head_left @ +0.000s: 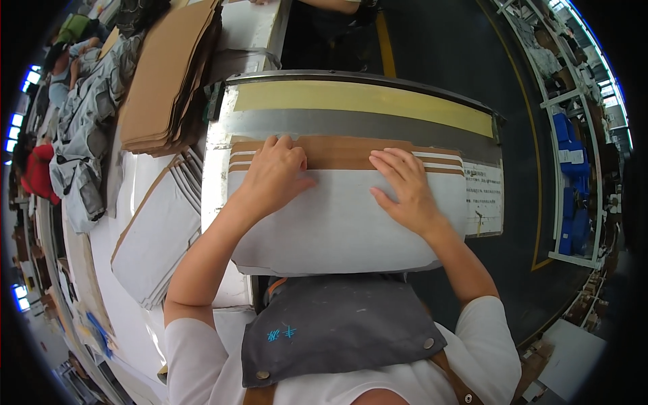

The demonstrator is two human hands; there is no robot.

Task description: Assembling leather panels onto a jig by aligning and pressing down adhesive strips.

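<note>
A stack of large white sheets (337, 223) with brown strips along the far edge lies in front of me on a metal-topped work table. My left hand (275, 177) rests on the far left part of the stack, its fingers bent over a brown strip (337, 152) and its thumb held apart. Further right, my right hand (405, 192) lies on the same stack, fingers stretched toward the strip and thumb spread. Neither hand visibly grips anything. What is under the left fingertips is hidden.
Left of the stack, more white sheets with brown edges (158, 229) lie fanned on a white table. Beyond them stand piled brown cardboard sheets (169, 74). A yellow band (364, 104) crosses the table's far side. Shelving with blue bins (572, 162) is at the right; another person's arm (334, 5) shows at the top.
</note>
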